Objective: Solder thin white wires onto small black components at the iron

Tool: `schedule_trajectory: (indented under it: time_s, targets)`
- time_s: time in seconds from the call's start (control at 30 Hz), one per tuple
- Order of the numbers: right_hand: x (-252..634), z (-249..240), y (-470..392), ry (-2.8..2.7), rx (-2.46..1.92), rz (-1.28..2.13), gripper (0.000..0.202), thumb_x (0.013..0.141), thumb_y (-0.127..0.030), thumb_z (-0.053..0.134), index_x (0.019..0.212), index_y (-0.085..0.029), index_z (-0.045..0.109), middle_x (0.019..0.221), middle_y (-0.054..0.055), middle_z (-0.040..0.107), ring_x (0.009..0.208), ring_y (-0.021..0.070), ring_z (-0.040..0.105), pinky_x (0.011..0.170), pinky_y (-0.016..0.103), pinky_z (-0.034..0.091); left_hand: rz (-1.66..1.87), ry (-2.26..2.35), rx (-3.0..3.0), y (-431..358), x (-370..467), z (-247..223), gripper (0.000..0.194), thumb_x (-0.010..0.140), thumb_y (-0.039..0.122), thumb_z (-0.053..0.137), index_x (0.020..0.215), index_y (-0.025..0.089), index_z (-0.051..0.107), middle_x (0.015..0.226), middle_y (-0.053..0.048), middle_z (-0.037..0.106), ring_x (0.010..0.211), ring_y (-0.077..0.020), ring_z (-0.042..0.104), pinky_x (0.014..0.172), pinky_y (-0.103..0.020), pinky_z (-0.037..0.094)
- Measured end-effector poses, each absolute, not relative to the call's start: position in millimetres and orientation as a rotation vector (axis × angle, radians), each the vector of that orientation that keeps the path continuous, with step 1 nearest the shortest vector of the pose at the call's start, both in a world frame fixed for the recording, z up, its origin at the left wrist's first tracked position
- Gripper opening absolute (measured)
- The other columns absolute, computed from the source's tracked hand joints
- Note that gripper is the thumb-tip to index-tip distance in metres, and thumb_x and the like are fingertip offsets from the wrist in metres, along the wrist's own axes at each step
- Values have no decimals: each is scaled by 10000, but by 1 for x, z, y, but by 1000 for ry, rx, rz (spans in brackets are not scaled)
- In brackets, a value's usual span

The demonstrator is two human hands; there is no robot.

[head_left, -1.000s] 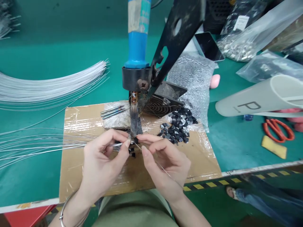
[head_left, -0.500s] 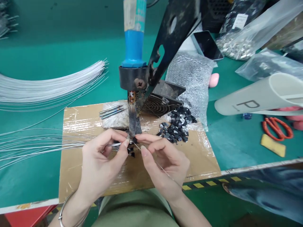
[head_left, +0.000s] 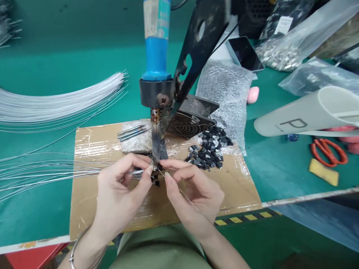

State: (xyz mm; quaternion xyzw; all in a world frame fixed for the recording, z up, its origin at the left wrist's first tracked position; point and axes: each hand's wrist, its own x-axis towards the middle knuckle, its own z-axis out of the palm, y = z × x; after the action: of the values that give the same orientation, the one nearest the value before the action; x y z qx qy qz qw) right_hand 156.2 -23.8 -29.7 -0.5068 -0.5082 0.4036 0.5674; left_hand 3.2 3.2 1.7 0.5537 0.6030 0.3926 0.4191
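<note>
A soldering iron [head_left: 156, 56] with a blue handle hangs upright in a black holder, its flat tip pointing down between my hands. My left hand [head_left: 120, 194] is closed in a pinch on a thin white wire [head_left: 136, 172], its end close to the iron's tip. My right hand [head_left: 193, 190] pinches a fine strand of solder wire [head_left: 183, 194] that runs up toward the tip. Small black connectors [head_left: 156, 182] on wire ends lie just below the fingertips. The exact contact at the tip is partly hidden by my fingers.
A cardboard sheet [head_left: 232, 190] covers the work area. Loose black connectors [head_left: 209, 151] lie beside a small fan [head_left: 183, 125]. White wires [head_left: 61, 104] are bundled left. Red-handled scissors [head_left: 329, 153], a yellow sponge [head_left: 324, 172] and a white cup [head_left: 294, 116] stand right.
The soldering iron and its holder appear shifted slightly left and the solder strand has shifted a little. Blue fabric at the lower right has moved. Both hands keep their pinch.
</note>
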Motion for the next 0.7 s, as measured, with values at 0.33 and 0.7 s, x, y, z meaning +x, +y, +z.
schedule_trajectory:
  time_s: [0.33,0.7]
  targets:
    - [157,-29,-24,-1217,-1186,939,183,937,-72,708,864,-234,665,1142,74,831,1018,212,815,941,354,665,1004,1509,1390,5,4,3,112,862,134,750,783,214,739,891,-13,786,811,-157,716,582,-196,491]
    - [156,-32,-25,-1194,-1194,937,184,936,-72,715,864,-235,669,1133,67,835,994,205,812,936,352,662,992,1494,1386,5,3,2,122,873,134,747,784,215,732,885,-3,782,798,-147,711,630,-200,516]
